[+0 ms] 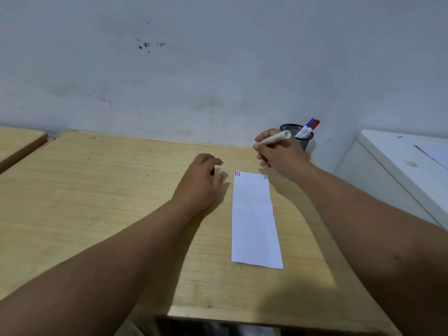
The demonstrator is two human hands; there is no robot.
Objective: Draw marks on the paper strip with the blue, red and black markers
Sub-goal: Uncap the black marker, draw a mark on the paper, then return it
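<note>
A white paper strip (254, 219) lies lengthwise on the wooden desk (121, 202), with small blue, red and dark marks (237, 174) at its far left corner. My right hand (278, 151) hovers past the strip's far end, gripping a white-barrelled marker (275, 137) whose tip is hidden. My left hand (203, 178) rests left of the strip's far end, fingers curled around a small dark thing (212, 171), perhaps a cap. The blue marker (308, 126) and red marker (314, 125) stand in a black mesh cup (299, 139) behind my right hand.
The desk meets a scuffed grey wall at the back. A second wooden desk (17, 144) stands at the far left. A white cabinet (407, 166) stands to the right of the desk. The desk's near edge runs along the bottom of the view.
</note>
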